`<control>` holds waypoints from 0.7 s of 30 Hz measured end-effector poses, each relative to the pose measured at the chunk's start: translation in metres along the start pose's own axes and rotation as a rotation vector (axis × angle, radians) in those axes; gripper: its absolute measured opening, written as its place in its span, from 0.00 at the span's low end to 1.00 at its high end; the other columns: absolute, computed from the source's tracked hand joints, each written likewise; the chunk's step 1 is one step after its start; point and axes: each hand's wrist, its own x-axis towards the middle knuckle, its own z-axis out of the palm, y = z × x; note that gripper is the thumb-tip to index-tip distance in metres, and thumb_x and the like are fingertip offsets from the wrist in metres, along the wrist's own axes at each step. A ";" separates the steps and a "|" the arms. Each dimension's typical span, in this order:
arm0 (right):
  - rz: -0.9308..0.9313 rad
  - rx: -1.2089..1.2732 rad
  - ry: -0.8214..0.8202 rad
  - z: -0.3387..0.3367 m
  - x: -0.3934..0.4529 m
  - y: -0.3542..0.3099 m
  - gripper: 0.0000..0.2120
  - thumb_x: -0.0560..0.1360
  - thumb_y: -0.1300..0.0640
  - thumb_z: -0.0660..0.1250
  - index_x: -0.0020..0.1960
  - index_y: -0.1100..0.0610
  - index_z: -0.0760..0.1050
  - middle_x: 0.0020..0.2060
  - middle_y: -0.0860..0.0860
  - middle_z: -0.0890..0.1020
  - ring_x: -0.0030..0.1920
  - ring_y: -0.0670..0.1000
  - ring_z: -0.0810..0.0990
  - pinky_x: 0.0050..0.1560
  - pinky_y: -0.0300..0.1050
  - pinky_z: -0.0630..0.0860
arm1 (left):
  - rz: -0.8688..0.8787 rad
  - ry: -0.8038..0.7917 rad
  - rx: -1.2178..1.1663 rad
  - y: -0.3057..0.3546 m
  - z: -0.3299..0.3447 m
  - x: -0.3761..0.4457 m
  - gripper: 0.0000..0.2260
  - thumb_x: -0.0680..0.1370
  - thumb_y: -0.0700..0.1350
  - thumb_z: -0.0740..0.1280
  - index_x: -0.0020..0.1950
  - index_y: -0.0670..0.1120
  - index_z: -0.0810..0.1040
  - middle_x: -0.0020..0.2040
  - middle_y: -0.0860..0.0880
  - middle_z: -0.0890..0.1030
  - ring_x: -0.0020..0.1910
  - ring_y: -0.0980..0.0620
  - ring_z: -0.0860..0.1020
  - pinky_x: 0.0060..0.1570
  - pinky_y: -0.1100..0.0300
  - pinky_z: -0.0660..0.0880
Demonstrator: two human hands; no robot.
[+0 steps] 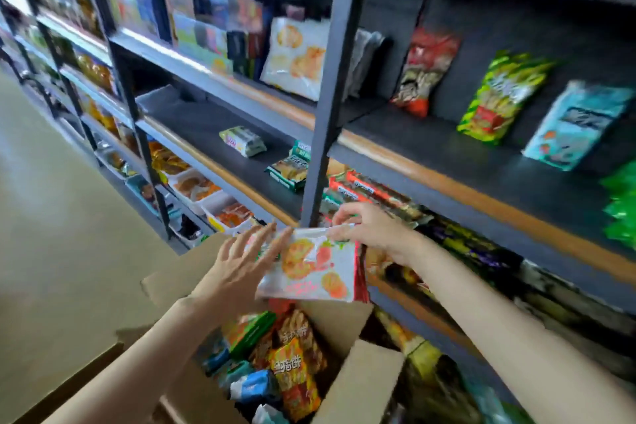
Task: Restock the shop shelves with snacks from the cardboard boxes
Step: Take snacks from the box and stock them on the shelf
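Step in hand, as I judge it: one pack is out of the box and on its way up to a shelf.

The flat white foil snack bag printed with orange round crackers (315, 263) hangs above the open brown cardboard box (358, 379), just below the front edge of the dark grey metal shelving (447, 162). Right hand (366, 229) pinches the bag's top edge, fingers and thumb clamped on the seal. Left hand (241, 267) is at the bag's left side, fingers straight and spread, tips touching the foil; it steadies, does not grip.

Next move, by my reading: lift the bag to the middle shelf. A matching white cracker bag (296, 57) stands on the far upper shelf, left of the grey upright post (330, 86), so that is the likely spot. The lift has to clear the post and the wooden shelf lip, and the bag should go down upright, face out.

Containers:
- Cardboard box, near centre, flaps open: mixed packs, among them a red-and-yellow foil pack with Chinese lettering (292, 375), a green pack (253, 332) and blue-and-white wrappers (254, 385). Still well filled.
- White plastic trays (220, 203) on the low shelf at left: orange-wrapped items, detail blurred.
- Middle shelf, right bay: a red bag (425, 72), a green-yellow bag (500, 96) and a pale blue bag (578, 124) leaning against the back, well apart from each other.
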 end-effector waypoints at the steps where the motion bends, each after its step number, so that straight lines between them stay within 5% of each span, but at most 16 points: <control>1: -0.015 -0.003 0.037 -0.014 -0.022 -0.012 0.09 0.72 0.58 0.72 0.38 0.52 0.73 0.38 0.44 0.75 0.40 0.40 0.73 0.40 0.32 0.67 | 0.048 0.060 -0.028 0.008 -0.015 0.003 0.63 0.50 0.70 0.73 0.77 0.51 0.45 0.63 0.43 0.73 0.55 0.39 0.78 0.47 0.46 0.78; 3: -0.027 -0.039 0.087 -0.036 -0.068 -0.031 0.10 0.72 0.59 0.71 0.37 0.52 0.72 0.36 0.43 0.75 0.39 0.37 0.72 0.41 0.30 0.67 | 0.120 0.132 -0.046 0.027 -0.047 0.009 0.60 0.52 0.65 0.75 0.76 0.54 0.48 0.60 0.46 0.74 0.53 0.41 0.77 0.47 0.49 0.77; 6: -0.009 -0.166 0.155 -0.062 -0.131 -0.049 0.09 0.73 0.63 0.70 0.40 0.54 0.71 0.37 0.54 0.77 0.37 0.47 0.74 0.41 0.38 0.70 | 0.222 0.264 0.060 0.059 -0.088 0.021 0.57 0.50 0.62 0.75 0.75 0.52 0.54 0.54 0.46 0.76 0.49 0.43 0.73 0.43 0.51 0.78; 9: 0.046 -0.609 0.266 -0.075 -0.188 -0.058 0.14 0.72 0.55 0.72 0.54 0.57 0.73 0.50 0.54 0.79 0.50 0.50 0.77 0.53 0.43 0.71 | 0.373 0.415 0.166 0.093 -0.121 0.035 0.54 0.47 0.55 0.77 0.72 0.52 0.61 0.53 0.43 0.78 0.49 0.39 0.73 0.52 0.42 0.72; 12: 0.103 -0.736 0.214 -0.061 -0.231 -0.053 0.38 0.71 0.52 0.72 0.74 0.53 0.55 0.72 0.52 0.62 0.70 0.51 0.64 0.66 0.40 0.61 | 0.474 0.567 0.287 0.122 -0.146 0.048 0.49 0.45 0.47 0.77 0.66 0.51 0.68 0.50 0.42 0.80 0.49 0.40 0.70 0.55 0.38 0.61; 17: 0.174 -0.970 0.500 -0.063 -0.256 -0.048 0.51 0.70 0.47 0.71 0.75 0.44 0.35 0.76 0.53 0.44 0.73 0.58 0.51 0.71 0.56 0.52 | 0.528 0.658 0.252 0.155 -0.196 0.077 0.51 0.44 0.49 0.79 0.67 0.51 0.68 0.53 0.42 0.73 0.50 0.39 0.70 0.50 0.41 0.72; 21: 0.005 -1.251 0.889 -0.097 -0.269 -0.067 0.55 0.56 0.44 0.75 0.74 0.55 0.51 0.65 0.59 0.69 0.59 0.61 0.74 0.59 0.57 0.70 | 0.499 0.810 0.183 0.180 -0.255 0.095 0.48 0.48 0.46 0.80 0.67 0.50 0.67 0.56 0.42 0.72 0.54 0.39 0.68 0.45 0.44 0.74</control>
